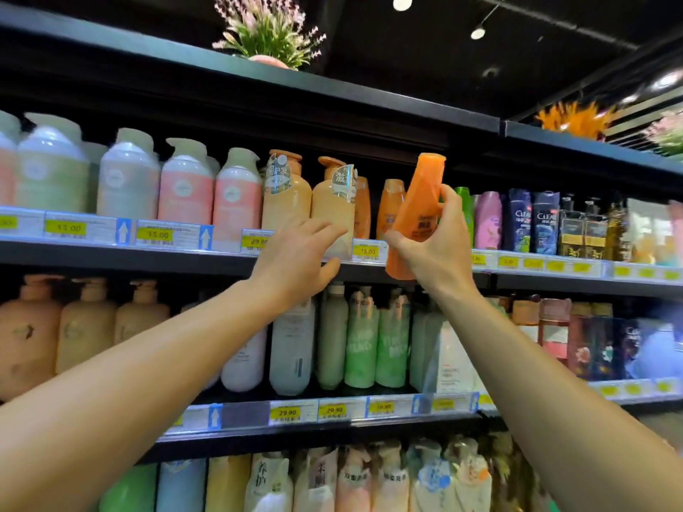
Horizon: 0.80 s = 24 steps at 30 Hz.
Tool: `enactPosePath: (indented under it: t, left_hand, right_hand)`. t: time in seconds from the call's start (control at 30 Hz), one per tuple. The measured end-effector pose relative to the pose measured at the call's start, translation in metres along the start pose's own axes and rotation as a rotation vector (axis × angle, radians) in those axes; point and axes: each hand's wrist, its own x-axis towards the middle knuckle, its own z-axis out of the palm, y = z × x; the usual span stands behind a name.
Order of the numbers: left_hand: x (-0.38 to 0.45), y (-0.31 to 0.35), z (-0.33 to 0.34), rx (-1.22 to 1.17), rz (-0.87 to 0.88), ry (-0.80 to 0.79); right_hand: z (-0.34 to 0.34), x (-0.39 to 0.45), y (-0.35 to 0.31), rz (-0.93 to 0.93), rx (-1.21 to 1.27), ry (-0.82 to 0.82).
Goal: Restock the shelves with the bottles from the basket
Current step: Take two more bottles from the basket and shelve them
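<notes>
My right hand (434, 245) grips an orange bottle (417, 205), tilted with its cap end up, in front of the upper shelf (184, 255). Behind it on that shelf stand two more orange bottles (390, 206) of the same kind. My left hand (299, 258) reaches toward a peach pump bottle (330, 205) on the same shelf, fingers spread and relaxed, holding nothing; whether it touches the bottle is unclear. The basket is out of view.
Pump bottles in green and pink (184, 186) fill the upper shelf's left; green, pink and dark blue bottles (517, 219) its right. A lower shelf (314, 415) carries pale and green bottles. Potted plants (268, 35) sit on top.
</notes>
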Motion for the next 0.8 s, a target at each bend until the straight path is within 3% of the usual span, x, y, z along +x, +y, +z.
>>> enactPosePath:
  t: [0.43, 0.8]
  left_hand:
    - [-0.003, 0.006, 0.038, 0.378, -0.063, 0.075]
    - [-0.003, 0.005, 0.035, 0.381, -0.093, 0.036]
  right_hand:
    - [0.044, 0.070, 0.028, -0.072, 0.149, 0.010]
    - [0.070, 0.065, 0.044, 0.015, -0.168, -0.186]
